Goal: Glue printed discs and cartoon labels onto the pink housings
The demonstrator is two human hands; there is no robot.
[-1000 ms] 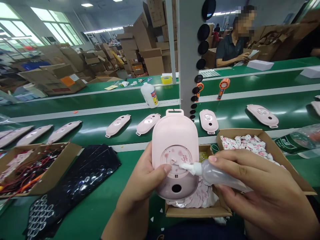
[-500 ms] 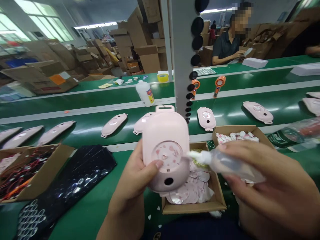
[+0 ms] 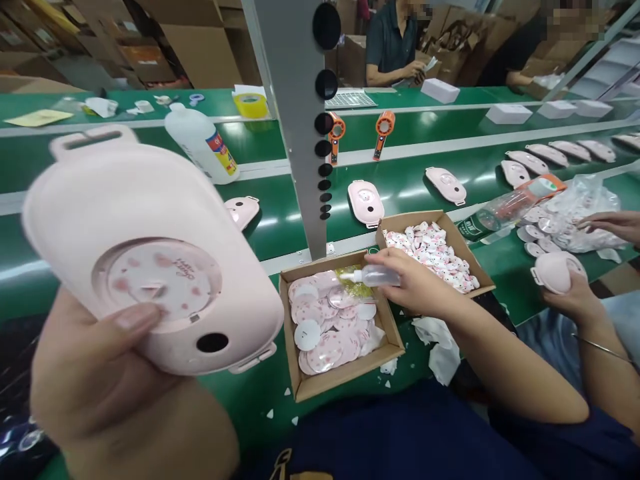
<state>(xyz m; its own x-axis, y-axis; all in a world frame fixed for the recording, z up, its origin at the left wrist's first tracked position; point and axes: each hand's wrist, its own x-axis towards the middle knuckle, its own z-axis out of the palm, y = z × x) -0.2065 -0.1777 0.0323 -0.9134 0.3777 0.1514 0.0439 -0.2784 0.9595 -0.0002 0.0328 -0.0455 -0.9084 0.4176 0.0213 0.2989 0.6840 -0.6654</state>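
Close to the camera, my left hand (image 3: 95,353) grips a pale pink plastic casing (image 3: 165,180), its thumb over the edge of the round recess. A disc with pink spots and a small triangle sits in that recess, and a black oval lies below it. My right hand (image 3: 413,280) is closed around a translucent squeeze bottle (image 3: 381,275) with a white nozzle pointing left. That bottle is above the back right of a cardboard box (image 3: 350,372) full of round pink-and-white stickers (image 3: 330,350). Beside it, a second box (image 3: 483,291) holds small white-and-pink pieces (image 3: 430,253).
Several pink casings (image 3: 366,202) lie along the green belt (image 3: 295,207). A grey post (image 3: 295,100) rises ahead, with a white bottle (image 3: 200,143) left of it and orange handheld fans (image 3: 384,133) right. A co-worker's hands (image 3: 575,300) are at the right, near a plastic bottle (image 3: 505,210).
The view has turned right and down. My left hand and the casing have come nearer and to the left. The squeeze bottle has moved away from the casing, over the sticker box.
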